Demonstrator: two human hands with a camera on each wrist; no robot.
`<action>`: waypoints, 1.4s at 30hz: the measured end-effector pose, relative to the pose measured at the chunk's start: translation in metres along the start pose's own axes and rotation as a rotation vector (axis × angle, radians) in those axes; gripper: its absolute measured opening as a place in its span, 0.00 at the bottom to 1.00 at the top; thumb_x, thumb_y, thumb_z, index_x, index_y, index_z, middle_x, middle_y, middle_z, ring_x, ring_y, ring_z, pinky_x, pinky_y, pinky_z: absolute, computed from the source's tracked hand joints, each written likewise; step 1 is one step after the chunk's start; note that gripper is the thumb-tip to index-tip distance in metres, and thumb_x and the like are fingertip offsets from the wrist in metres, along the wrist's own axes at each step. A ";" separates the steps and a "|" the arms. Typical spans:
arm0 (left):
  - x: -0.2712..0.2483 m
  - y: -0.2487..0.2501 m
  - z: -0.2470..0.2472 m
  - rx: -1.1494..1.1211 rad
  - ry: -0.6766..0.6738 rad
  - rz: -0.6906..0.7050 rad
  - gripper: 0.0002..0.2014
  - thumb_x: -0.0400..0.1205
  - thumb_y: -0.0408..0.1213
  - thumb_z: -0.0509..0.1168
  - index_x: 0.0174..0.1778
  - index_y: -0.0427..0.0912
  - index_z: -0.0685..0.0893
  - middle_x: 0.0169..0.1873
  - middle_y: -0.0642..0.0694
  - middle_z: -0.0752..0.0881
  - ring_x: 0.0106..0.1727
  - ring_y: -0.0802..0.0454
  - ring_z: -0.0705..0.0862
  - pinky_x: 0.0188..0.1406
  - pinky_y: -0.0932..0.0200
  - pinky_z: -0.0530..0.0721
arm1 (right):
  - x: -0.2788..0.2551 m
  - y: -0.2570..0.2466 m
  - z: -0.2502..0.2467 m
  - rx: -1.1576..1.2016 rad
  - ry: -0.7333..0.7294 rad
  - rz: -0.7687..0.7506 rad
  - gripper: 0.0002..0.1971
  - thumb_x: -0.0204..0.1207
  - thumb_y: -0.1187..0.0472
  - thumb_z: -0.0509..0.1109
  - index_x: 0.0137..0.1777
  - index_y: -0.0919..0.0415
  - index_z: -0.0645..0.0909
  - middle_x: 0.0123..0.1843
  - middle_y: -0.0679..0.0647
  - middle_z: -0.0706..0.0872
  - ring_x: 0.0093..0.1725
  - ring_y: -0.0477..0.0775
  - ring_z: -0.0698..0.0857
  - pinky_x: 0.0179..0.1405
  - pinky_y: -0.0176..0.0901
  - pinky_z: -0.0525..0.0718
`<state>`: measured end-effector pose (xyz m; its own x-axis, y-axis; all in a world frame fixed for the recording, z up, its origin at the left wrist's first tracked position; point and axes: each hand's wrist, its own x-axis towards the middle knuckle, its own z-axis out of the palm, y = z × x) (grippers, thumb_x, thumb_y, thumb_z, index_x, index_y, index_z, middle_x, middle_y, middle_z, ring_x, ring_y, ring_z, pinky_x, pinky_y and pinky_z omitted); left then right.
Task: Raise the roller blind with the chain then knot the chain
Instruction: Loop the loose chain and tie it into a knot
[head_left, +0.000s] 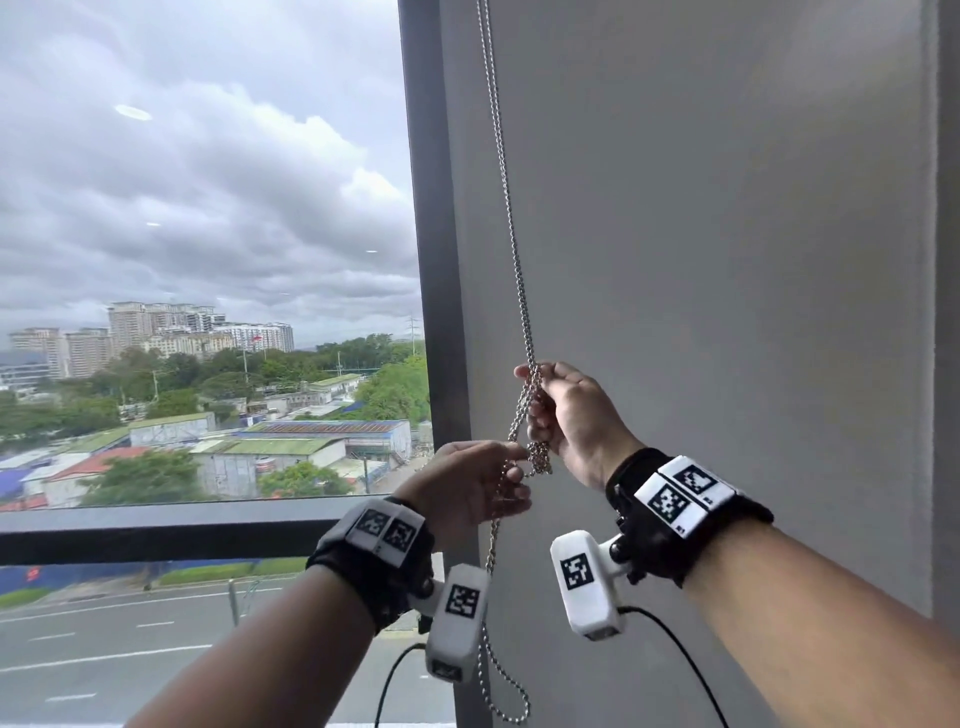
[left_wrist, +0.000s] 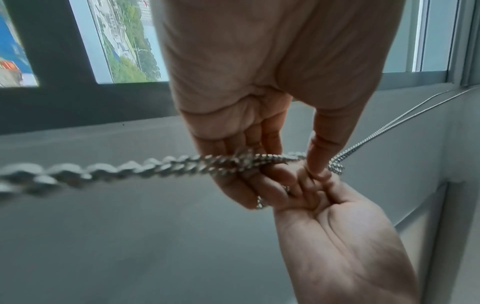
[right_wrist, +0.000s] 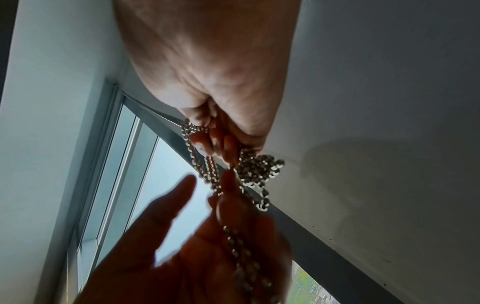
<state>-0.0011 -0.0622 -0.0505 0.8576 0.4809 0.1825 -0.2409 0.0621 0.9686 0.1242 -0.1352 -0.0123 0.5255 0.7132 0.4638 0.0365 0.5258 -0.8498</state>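
A silver metal chain hangs doubled down the edge of the grey wall and ends in a loop below my wrists. My right hand grips both strands, fingers curled round them, with a bunched tangle of chain under its palm. Just below and to the left, my left hand pinches the chain between thumb and fingers, close against the right hand. In the left wrist view the chain runs across my left fingers. In the right wrist view the tangle hangs from my right fingers. The roller blind itself is not in view.
A dark window frame post stands just left of the chain, with uncovered glass showing sky and buildings. A dark sill rail crosses below. A plain grey wall fills the right side behind my hands.
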 end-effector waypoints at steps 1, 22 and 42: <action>0.003 0.001 0.004 -0.035 0.003 0.044 0.07 0.74 0.33 0.68 0.45 0.35 0.85 0.29 0.43 0.82 0.27 0.50 0.82 0.36 0.55 0.87 | 0.000 0.001 0.000 0.002 -0.008 -0.001 0.17 0.86 0.64 0.52 0.52 0.61 0.84 0.26 0.52 0.71 0.25 0.48 0.68 0.26 0.42 0.66; 0.007 -0.037 0.025 0.025 0.301 0.341 0.10 0.82 0.34 0.62 0.37 0.35 0.83 0.19 0.46 0.75 0.16 0.56 0.69 0.15 0.66 0.68 | -0.015 -0.001 -0.018 -0.309 -0.178 -0.007 0.13 0.83 0.57 0.65 0.43 0.62 0.88 0.36 0.55 0.80 0.36 0.50 0.79 0.41 0.45 0.82; 0.001 -0.043 0.026 0.016 0.316 0.301 0.09 0.76 0.41 0.69 0.46 0.39 0.87 0.18 0.52 0.69 0.16 0.59 0.60 0.14 0.68 0.57 | -0.021 -0.008 -0.024 -0.363 -0.230 -0.037 0.12 0.83 0.63 0.66 0.50 0.70 0.88 0.33 0.56 0.82 0.37 0.53 0.81 0.47 0.45 0.82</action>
<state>0.0222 -0.0873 -0.0876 0.5678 0.7199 0.3991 -0.4500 -0.1344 0.8828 0.1335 -0.1653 -0.0209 0.3170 0.8034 0.5040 0.3702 0.3845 -0.8457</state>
